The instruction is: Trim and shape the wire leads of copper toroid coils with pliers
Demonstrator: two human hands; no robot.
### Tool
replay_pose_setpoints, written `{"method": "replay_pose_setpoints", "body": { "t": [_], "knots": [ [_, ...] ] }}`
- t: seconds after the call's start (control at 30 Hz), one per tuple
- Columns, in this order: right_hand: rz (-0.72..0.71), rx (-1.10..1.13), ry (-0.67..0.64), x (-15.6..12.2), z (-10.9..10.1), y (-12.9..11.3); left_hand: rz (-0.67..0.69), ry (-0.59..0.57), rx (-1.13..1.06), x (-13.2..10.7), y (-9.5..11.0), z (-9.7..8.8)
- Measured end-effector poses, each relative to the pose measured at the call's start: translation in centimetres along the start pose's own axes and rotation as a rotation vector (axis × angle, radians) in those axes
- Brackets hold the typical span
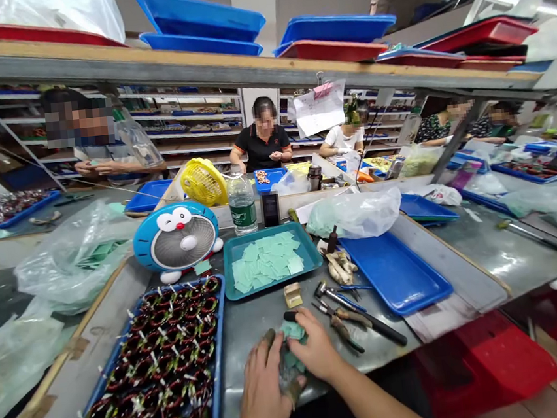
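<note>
Head cam looks down at a metal tabletop [262, 322], with both arms reaching in from the bottom edge and the hands close together near the front edge. The left hand [264, 394] and right hand [316, 350] are curled in, fingers bent, pinching what looks like a small wire coil [289, 373] with a few green paper squares [293, 330] on it. The hands partly hide it, so it's hard to see much more.

Three trays are nearby. Left of the hands is one blue tray [219, 307] packed with dozens of copper coils [161, 371], too many to count, and the bottom edge cuts them off. Ahead sits one teal tray [271, 231] holding a loose pile of green squares [266, 259]. To the right is one blue plastic tray [396, 273].

Just right of the hands lie two pairs of pliers [344, 327], and there's one small tan block [292, 294] just above the right hand. Toward the far edge are one blue cartoon-cat desk fan [175, 238] and one water bottle [242, 202].
</note>
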State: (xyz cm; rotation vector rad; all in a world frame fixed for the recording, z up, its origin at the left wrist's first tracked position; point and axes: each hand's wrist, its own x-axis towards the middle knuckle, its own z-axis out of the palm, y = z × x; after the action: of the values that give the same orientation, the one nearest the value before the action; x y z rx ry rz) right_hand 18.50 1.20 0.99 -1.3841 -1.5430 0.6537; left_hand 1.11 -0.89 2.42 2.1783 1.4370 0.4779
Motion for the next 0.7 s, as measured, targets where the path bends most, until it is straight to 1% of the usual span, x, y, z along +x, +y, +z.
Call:
{"method": "replay_pose_setpoints", "body": {
  "t": [0.1, 0.2, 0.3, 0.4, 0.47, 0.53, 0.6, 0.67, 0.7],
  "knots": [
    [-0.034, -0.048, -0.075, -0.2, -0.6, -0.4, 0.008, 0.019, 0.037, -0.3, -0.4, 1.4],
    [-0.084, -0.093, -0.105, -0.5, -1.0, -0.7, 0.028, 0.042, 0.078, 0.0, -0.4, 2.0],
    [-0.138, -0.143, -0.074, -0.8, -2.1, -0.4, 0.080, 0.057, 0.115, 0.1, 0.2, 2.3],
    [-0.148, -0.203, 0.016, -1.6, -4.2, 0.6, 0.125, 0.057, 0.138, 0.2, 1.0, 2.6],
    [-0.146, -0.248, 0.057, -2.7, -5.5, 1.5, 0.122, 0.057, 0.152, 0.4, 1.4, 2.8],
    [-0.163, -0.292, 0.049, -4.2, -6.6, 2.1, 0.098, 0.057, 0.166, 0.8, 1.6, 2.8],
    [-0.197, -0.334, 0.009, -5.3, -7.2, 2.4, 0.072, 0.051, 0.179, 1.2, 1.6, 2.8],
    [-0.227, -0.378, -0.028, -5.1, -7.5, 2.3, 0.059, 0.035, 0.188, 1.5, 1.6, 2.6],
    [-0.234, -0.403, -0.038, -4.4, -7.6, 2.2, 0.056, 0.028, 0.192, 1.6, 1.6, 2.4]
  ]
}}
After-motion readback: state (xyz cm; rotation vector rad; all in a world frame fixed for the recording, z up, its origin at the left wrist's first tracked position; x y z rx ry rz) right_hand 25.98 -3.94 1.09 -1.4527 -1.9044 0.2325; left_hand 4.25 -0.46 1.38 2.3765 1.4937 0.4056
